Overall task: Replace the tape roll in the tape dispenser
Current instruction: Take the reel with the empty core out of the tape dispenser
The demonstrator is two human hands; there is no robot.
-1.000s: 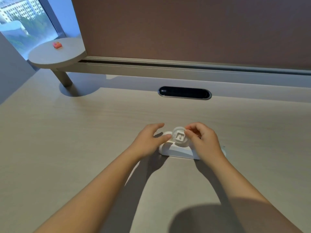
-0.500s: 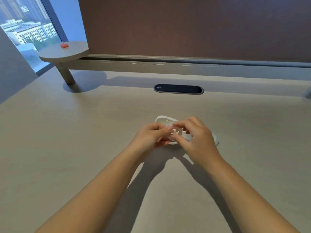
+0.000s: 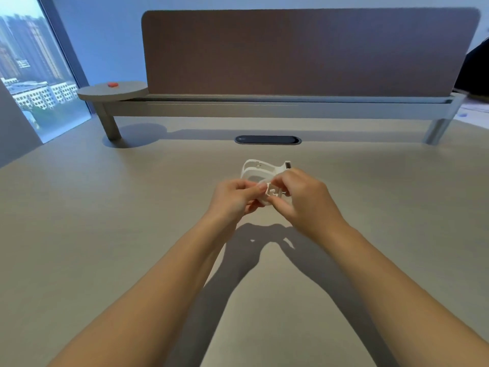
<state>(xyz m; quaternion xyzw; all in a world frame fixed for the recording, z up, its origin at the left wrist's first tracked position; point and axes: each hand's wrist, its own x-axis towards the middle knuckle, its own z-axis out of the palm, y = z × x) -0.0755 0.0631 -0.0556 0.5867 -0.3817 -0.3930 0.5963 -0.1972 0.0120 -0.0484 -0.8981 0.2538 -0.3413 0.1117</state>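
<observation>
The white tape dispenser (image 3: 260, 169) stands empty on the desk, just beyond my hands, its cutter end to the right. In front of it I hold a clear tape roll (image 3: 264, 198) with a white square-holed hub (image 3: 274, 191) in its middle. My left hand (image 3: 234, 198) pinches the roll's left edge with thumb and forefinger. My right hand (image 3: 304, 201) grips the hub from the right, fingers curled around it. The roll is lifted a little above the desk and mostly hidden by my fingers.
A dark cable slot (image 3: 267, 140) lies in the desk (image 3: 105, 234) behind the dispenser. A brown divider panel (image 3: 304, 51) on a grey rail closes the far side. A round shelf (image 3: 112, 91) with a small red object (image 3: 113, 84) sits at far left.
The roll with its hub has come out of the dispenser into both hands and moved towards me. The dispenser now stands empty.
</observation>
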